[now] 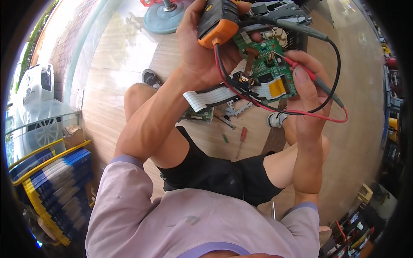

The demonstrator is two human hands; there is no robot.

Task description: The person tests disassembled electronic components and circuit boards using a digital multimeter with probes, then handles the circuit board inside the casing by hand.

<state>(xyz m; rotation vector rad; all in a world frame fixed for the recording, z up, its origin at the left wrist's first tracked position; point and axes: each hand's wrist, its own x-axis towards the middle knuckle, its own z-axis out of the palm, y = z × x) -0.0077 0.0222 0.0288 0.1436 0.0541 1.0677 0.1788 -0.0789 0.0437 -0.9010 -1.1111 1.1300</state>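
Observation:
At the top, my left hand (193,58) is closed around an orange-and-black multimeter (218,23). A dark test probe (297,28) reaches in from the right beside its fingers; whether they grip it is hidden. My right hand (307,88) pinches a red test probe (307,73), its tip at the green circuit board (269,62). That hand also touches the board's right edge. Hanging from the board is a white ribbon cable (211,95), with a small dark part (244,80) near it. Red and black leads loop below the board.
On the floor lie a red-handled screwdriver (243,134), another green board (199,115) and metal pieces (226,119). A blue round base (165,18) stands at the top. Stacked blue boxes (60,185) fill a yellow rack at left; assorted goods line the right side.

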